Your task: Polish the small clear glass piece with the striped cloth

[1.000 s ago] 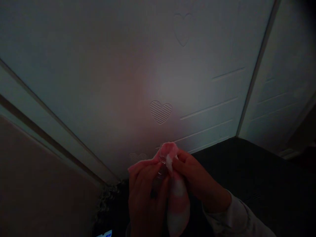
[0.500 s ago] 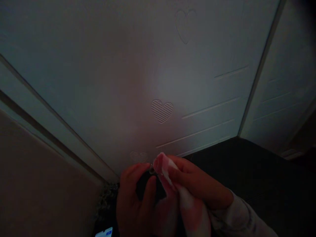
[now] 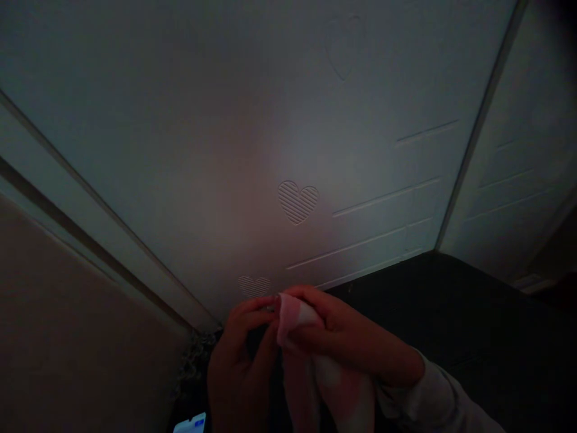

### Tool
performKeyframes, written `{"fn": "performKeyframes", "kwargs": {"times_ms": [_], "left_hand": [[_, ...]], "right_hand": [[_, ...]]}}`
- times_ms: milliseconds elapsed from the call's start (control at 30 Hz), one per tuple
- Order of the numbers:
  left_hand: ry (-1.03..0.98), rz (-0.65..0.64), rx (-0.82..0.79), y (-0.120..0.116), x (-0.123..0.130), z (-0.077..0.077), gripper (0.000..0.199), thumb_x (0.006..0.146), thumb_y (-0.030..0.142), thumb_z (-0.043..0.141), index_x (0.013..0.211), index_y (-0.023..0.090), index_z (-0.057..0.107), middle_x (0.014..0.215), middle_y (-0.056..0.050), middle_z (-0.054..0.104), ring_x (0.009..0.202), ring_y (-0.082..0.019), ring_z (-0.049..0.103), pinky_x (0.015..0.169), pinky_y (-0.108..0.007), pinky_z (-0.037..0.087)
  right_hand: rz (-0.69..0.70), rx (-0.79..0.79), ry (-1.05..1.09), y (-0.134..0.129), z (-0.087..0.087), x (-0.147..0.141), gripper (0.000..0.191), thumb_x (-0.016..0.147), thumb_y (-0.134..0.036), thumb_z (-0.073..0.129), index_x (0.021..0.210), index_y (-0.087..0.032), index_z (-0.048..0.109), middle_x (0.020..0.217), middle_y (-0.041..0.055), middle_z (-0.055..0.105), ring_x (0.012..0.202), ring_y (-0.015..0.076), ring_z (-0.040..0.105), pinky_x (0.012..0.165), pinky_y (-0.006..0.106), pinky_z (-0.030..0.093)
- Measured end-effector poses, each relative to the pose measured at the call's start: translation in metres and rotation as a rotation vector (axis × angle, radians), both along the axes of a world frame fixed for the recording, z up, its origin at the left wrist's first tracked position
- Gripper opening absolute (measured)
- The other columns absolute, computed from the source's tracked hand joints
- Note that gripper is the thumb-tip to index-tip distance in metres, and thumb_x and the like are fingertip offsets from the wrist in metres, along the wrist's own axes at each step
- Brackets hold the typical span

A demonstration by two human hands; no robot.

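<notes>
A pale, heart-embossed panel (image 3: 193,156) fills twelve o'clock; a dark flat surface (image 3: 392,294) spreads toward four. At six, the right hand (image 3: 351,340) grips a soft pink-and-white cloth (image 3: 331,376); the left hand (image 3: 238,361) curls at its edge, its hold too dim to tell. Around seven, a lit screen (image 3: 190,424) is cut off.

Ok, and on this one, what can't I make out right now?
All in the head view:
- Pale glint by the left hand: too small, partly covered by fingers; can't tell what it is.
- Pink-and-white cloth: lower end cut off by the bottom edge.
- Right hand: some fingertips hidden by the cloth.
- Lit screen: cut off by the bottom edge.
- Ruffled edging: lost in shadow.
</notes>
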State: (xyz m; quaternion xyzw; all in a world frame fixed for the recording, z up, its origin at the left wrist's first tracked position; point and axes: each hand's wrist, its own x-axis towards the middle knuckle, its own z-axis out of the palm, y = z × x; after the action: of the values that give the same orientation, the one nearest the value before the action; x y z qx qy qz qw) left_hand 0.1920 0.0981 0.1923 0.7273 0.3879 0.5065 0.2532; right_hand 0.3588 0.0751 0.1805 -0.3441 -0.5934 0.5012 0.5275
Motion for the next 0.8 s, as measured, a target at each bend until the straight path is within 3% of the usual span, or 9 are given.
{"fn": "performKeyframes", "kwargs": {"times_ms": [200, 333, 467, 567, 667, 800], "left_hand": [[-0.026, 0.07, -0.104, 0.002, -0.003, 0.0, 0.017, 0.076, 0.041, 0.07, 0.068, 0.026, 0.072, 0.091, -0.001, 0.071, 0.084, -0.02, 0.065, 0.082, -0.031, 0.051], [-0.036, 0.03, -0.149, 0.002, -0.003, 0.004, 0.016, 0.075, 0.037, 0.071, 0.065, 0.024, 0.072, 0.087, -0.001, 0.07, 0.081, -0.019, 0.065, 0.078, -0.028, 0.052], [-0.062, -0.013, -0.179, 0.0, -0.002, 0.005, 0.015, 0.076, 0.034, 0.07, 0.065, 0.023, 0.07, 0.084, 0.0, 0.068, 0.082, -0.018, 0.064, 0.079, -0.028, 0.052], [-0.041, -0.032, -0.187, 0.001, -0.004, 0.003, 0.016, 0.076, 0.034, 0.071, 0.065, 0.023, 0.071, 0.086, -0.001, 0.068, 0.084, -0.018, 0.064, 0.082, -0.028, 0.051], [-0.082, -0.036, -0.239, 0.003, -0.005, -0.002, 0.013, 0.074, 0.036, 0.074, 0.08, 0.025, 0.072, 0.087, 0.0, 0.068, 0.085, -0.018, 0.065, 0.08, -0.027, 0.051], [-0.137, -0.064, -0.298, 0.005, -0.006, -0.005, 0.031, 0.073, 0.037, 0.075, 0.103, 0.03, 0.069, 0.086, 0.001, 0.068, 0.084, -0.017, 0.065, 0.073, -0.025, 0.052]], "right_hand": [[-0.048, 0.063, 0.151, 0.003, -0.009, -0.009, 0.023, 0.076, -0.016, 0.063, 0.095, -0.022, 0.052, 0.081, -0.0055, 0.05, 0.066, 0.0092, 0.044, 0.061, 0.02, 0.036], [0.006, 0.041, 0.147, 0.004, -0.011, -0.005, 0.019, 0.076, -0.016, 0.062, 0.092, -0.022, 0.053, 0.081, -0.0045, 0.049, 0.067, 0.0099, 0.043, 0.06, 0.02, 0.035], [0.043, 0.042, 0.151, 0.003, -0.01, -0.001, 0.02, 0.081, -0.033, 0.064, 0.093, -0.022, 0.053, 0.08, -0.0039, 0.047, 0.069, 0.0113, 0.042, 0.06, 0.021, 0.034], [0.0, 0.038, 0.202, 0.004, -0.009, -0.003, 0.034, 0.086, -0.055, 0.056, 0.088, -0.021, 0.053, 0.08, -0.003, 0.047, 0.071, 0.012, 0.042, 0.064, 0.023, 0.035], [-0.018, 0.011, 0.192, 0.005, -0.009, -0.007, 0.042, 0.085, -0.063, 0.053, 0.084, -0.021, 0.05, 0.075, -0.0042, 0.044, 0.065, 0.0108, 0.039, 0.059, 0.022, 0.033], [0.008, -0.041, 0.112, 0.005, -0.008, -0.008, 0.039, 0.083, -0.057, 0.06, 0.084, -0.021, 0.046, 0.072, -0.0058, 0.043, 0.059, 0.0091, 0.036, 0.053, 0.021, 0.03]]}}
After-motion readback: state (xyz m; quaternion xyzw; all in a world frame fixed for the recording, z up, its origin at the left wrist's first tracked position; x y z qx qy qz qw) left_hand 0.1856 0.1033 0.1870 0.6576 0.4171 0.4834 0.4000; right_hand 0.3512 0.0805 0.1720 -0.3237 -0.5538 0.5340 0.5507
